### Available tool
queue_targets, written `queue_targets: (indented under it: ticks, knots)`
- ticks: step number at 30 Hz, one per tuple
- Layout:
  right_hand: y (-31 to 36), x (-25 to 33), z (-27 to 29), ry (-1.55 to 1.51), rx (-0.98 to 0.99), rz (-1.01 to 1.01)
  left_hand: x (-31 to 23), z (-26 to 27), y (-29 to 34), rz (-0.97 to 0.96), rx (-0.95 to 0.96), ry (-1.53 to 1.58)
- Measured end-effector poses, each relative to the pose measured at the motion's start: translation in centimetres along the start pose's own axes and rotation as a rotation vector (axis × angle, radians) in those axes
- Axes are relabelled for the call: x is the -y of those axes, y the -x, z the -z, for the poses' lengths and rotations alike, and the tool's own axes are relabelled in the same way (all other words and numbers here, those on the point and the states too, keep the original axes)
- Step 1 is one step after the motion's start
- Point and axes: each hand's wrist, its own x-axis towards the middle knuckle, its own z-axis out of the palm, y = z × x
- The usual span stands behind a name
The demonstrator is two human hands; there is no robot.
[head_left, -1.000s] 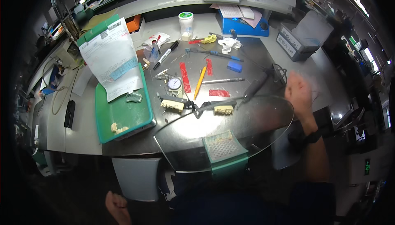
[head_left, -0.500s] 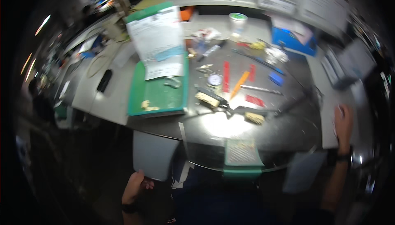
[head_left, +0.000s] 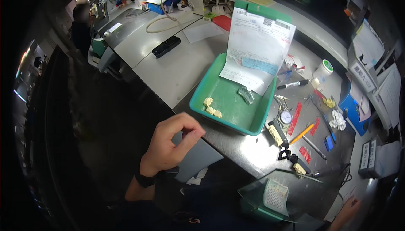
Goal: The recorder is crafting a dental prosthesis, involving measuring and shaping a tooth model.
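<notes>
One long grey workbench fills the view, curving off toward the top right; the green tray is the landmark here. The tray sits at the bench's near edge, open side up, so its contents stay corralled. A white paper form stands against the tray's far wall, probably propped so it can be read while working. Inside the tray: small yellowish dental casts at the near-left corner and a clear aligner-like piece near the middle, just under the form.

Right of the tray, on the shiny part of the bench, lie a black-framed articulator with casts, a round dial gauge, an orange pencil, red strips and a black marker, spread within reach like tools in use. A white capped jar stands beyond the marker. Below-right of the tray is a clear curved shield over a small mesh grille.

Left hand hangs just off the bench edge, below-left of the tray, near the casts, touching nothing; fingers curled, thumb and forefinger tips nearly meeting, empty as far as can be seen. It wears a black wrist strap. Right hand is far below-right of the tray at the frame edge, blurred; cannot tell its state.
</notes>
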Motion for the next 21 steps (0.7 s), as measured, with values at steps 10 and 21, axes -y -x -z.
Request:
queue_targets:
  ticks: [10,21]
  knots:
    - [0.0,0.3,3.4,-0.092,0.135,0.165,2.8,0.7,-2.2,-0.045,0.0,-0.311]
    - [-0.1,3.8,4.8,0.362,0.15,-0.058,1.5,3.1,-4.4,-0.197,-0.08,-0.277]
